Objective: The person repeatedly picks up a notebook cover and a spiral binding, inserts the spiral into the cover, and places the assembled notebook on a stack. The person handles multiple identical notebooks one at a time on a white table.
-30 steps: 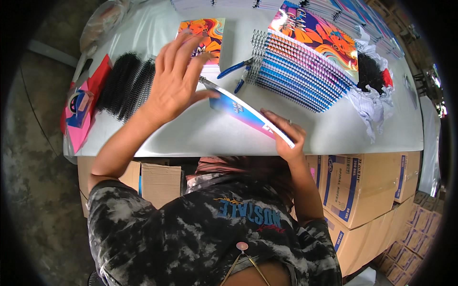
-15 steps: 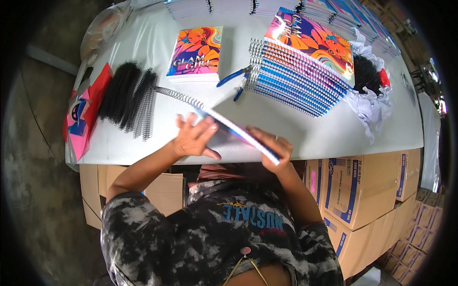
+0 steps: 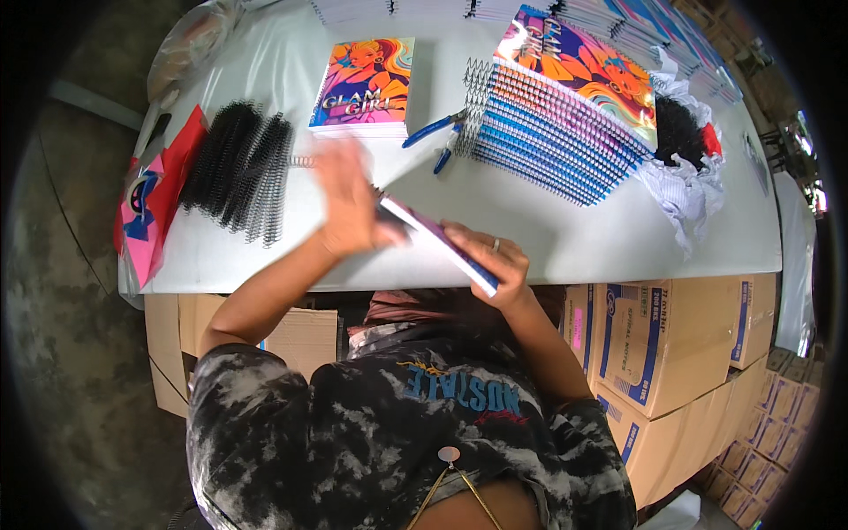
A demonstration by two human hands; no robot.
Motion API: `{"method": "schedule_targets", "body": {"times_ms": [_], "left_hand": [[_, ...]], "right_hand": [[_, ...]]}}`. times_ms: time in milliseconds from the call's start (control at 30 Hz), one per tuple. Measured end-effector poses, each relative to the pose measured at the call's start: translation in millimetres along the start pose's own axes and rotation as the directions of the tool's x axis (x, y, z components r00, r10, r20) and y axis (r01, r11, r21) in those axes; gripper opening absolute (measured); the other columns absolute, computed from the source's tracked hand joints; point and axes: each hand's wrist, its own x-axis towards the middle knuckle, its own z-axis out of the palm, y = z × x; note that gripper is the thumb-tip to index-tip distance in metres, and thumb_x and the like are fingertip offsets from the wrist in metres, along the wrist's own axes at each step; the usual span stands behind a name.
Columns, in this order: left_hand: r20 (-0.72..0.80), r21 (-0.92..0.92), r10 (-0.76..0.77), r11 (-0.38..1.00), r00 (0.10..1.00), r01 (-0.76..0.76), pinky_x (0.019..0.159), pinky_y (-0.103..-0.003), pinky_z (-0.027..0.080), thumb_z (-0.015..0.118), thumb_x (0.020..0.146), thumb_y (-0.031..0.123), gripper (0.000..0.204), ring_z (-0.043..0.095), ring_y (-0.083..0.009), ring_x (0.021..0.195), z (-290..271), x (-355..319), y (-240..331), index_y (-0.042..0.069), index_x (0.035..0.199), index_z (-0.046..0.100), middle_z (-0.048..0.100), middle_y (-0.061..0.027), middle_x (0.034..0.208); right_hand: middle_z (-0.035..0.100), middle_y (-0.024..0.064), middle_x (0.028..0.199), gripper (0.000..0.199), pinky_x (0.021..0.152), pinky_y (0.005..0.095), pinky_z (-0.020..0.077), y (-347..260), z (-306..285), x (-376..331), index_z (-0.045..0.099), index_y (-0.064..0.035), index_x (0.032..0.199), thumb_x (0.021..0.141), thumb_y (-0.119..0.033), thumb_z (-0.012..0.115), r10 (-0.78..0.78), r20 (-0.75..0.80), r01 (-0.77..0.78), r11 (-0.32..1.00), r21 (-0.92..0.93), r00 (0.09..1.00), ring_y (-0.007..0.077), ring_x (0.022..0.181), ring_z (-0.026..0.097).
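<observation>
My right hand (image 3: 495,263) is closed around one end of a thin notebook (image 3: 439,245), held edge-on and slanted above the front of the table. A dark wire coil end shows at its upper left corner. My left hand (image 3: 347,199) is smeared by motion beside that corner, its fingers stretched upward and the thumb apart. Past its fingertips, a piece of spiral coil (image 3: 302,162) reaches toward a pile of black spiral coils (image 3: 237,172) on the left. Whether the left hand touches the coil cannot be made out.
A stack of notebooks with a colourful cover (image 3: 364,84) lies beyond my left hand. Blue-handled pliers (image 3: 433,130) rest beside a pile of spiral-bound notebooks (image 3: 565,132). Crumpled paper (image 3: 678,199) with black material lies at right. Cardboard boxes (image 3: 676,344) stand below the table edge.
My left hand has swung upward, away from me, along the coil's line. The notebook in my right hand has moved slightly toward the left and up.
</observation>
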Motion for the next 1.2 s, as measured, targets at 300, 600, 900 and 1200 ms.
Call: {"method": "schedule_targets", "body": {"times_ms": [300, 600, 900, 1200], "left_hand": [[-0.108, 0.954, 0.244, 0.297, 0.964, 0.031, 0.104, -0.059, 0.002, 0.027, 0.064, 0.087, 0.122, 0.008, -0.0486, 0.131, -5.1, 44.4, 50.0, -0.010, 0.137, 0.016, 0.004, -0.0342, 0.141], [-0.138, 0.736, 0.315, 0.667, 0.939, -0.116, 0.099, -0.062, 0.018, 0.041, 0.070, 0.077, 0.093, 0.032, -0.0439, 0.119, 38.5, 4.0, 25.0, 0.015, 0.138, 0.030, 0.040, -0.0262, 0.128], [-0.140, 0.667, 0.143, 0.745, 0.980, -0.014, 0.098, -0.061, 0.015, 0.041, 0.062, 0.083, 0.110, 0.032, -0.0438, 0.118, 24.3, 24.3, 27.5, -0.006, 0.127, 0.039, 0.035, -0.0318, 0.124], [-0.057, 0.782, 0.259, 0.612, 0.964, -0.118, 0.095, -0.063, 0.023, 0.044, 0.071, 0.075, 0.106, 0.028, -0.0459, 0.123, 34.3, 43.1, 62.6, -0.010, 0.132, 0.026, 0.038, -0.0317, 0.124]], "right_hand": [[0.065, 0.0195, 0.097, 0.030, 0.077, 0.0348, 0.0518, -0.3, -0.6, -0.5, 0.062, 0.0043, 0.102, 0.073, 0.007, 0.055, 0.020, -0.021, -0.020, 1.000, 0.004, 1.000, 0.0293, 0.088, 0.065], [0.065, 0.0185, 0.096, 0.031, 0.075, 0.0337, 0.0524, -6.7, 6.6, 2.9, 0.062, 0.0044, 0.103, 0.073, 0.003, 0.056, 0.022, 0.002, -0.022, 1.000, -0.008, 1.000, 0.0287, 0.086, 0.066], [0.063, 0.0143, 0.106, 0.043, 0.077, 0.0348, 0.0520, 2.8, 12.1, 1.4, 0.060, -0.0035, 0.111, 0.068, 0.003, 0.065, -0.006, -0.015, 0.005, 0.999, -0.042, 1.000, 0.0273, 0.093, 0.064], [0.063, 0.0148, 0.103, 0.043, 0.073, 0.0344, 0.0524, -1.8, 26.1, 3.7, 0.060, -0.0014, 0.108, 0.067, 0.008, 0.060, 0.116, -0.023, -0.114, 0.991, 0.065, 0.993, 0.0285, 0.089, 0.065]]}}
